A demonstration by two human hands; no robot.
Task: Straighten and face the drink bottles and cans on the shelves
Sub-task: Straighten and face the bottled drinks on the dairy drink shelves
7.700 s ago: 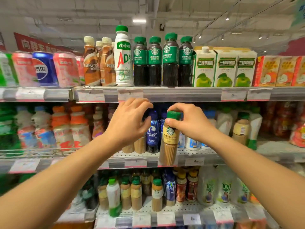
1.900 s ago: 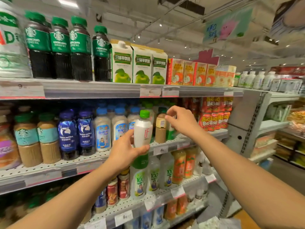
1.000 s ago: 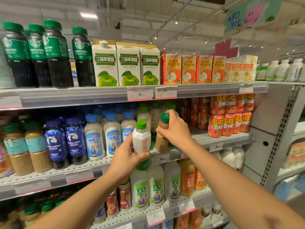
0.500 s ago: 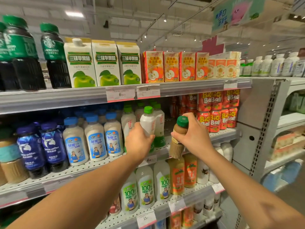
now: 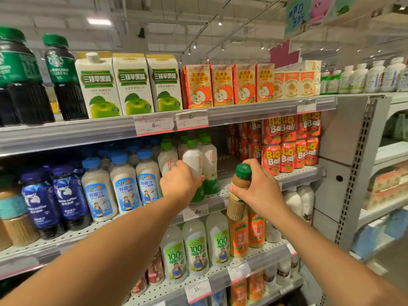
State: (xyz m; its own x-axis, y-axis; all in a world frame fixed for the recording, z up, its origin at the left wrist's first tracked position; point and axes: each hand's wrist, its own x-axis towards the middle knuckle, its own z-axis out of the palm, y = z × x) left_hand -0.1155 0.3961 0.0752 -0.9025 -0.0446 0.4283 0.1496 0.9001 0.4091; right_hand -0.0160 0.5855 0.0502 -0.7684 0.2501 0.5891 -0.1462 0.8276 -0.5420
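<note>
Now, in the head view, the white plastic bottle with green cap and base (image 5: 192, 164), lifted off a second ago, is being set back among its row on the perforated grey middle shelf (image 5: 295, 173), gripped by the left hand (image 5: 180, 186); the tan coffee bottle with green cap (image 5: 239, 193) is being held clear of the shelf edge, clasped in the right hand (image 5: 258, 191); refiling seems next.

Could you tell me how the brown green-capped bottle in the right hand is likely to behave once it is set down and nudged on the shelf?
The brown bottle looks tall and narrow, so a nudge near its green cap would probably tip it. It looks full, so likely fairly heavy. The right hand grips its neck, with the base hanging free.
</note>
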